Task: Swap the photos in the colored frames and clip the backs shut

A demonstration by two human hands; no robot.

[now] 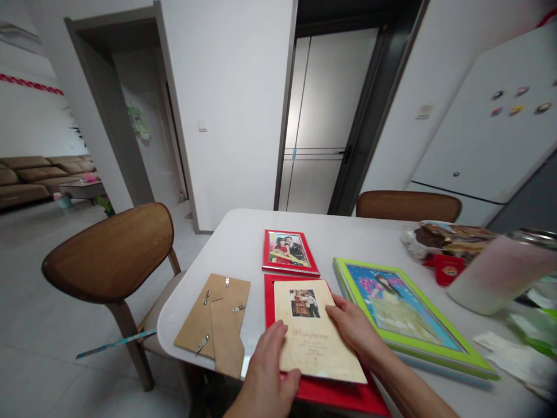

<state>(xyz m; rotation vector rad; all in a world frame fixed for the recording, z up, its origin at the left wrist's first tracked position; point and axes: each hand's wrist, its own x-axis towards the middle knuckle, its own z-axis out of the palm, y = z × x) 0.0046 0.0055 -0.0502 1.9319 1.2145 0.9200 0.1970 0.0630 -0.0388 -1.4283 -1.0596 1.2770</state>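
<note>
A cream printed sheet (311,342) with a small picture and faint red lettering lies between my hands over a red picture frame (339,395). My left hand (272,368) grips its lower left edge, with thumb and fingers on the border. On the right edge, my right hand (354,325) holds the sheet with the fingers partly hidden beneath. Left of them is a brown backing board (195,316) with metal clips and a fold-out stand. A smaller red frame (290,252) holding a photo of two people lies just beyond.
A green frame (400,307) with a portrait lies at the right. Past it are a pale pink tumbler (500,273), a small red packet (448,269), snack bags (452,238) and crumpled tissue (509,357). A wooden chair (113,252) stands left of the white table (243,232).
</note>
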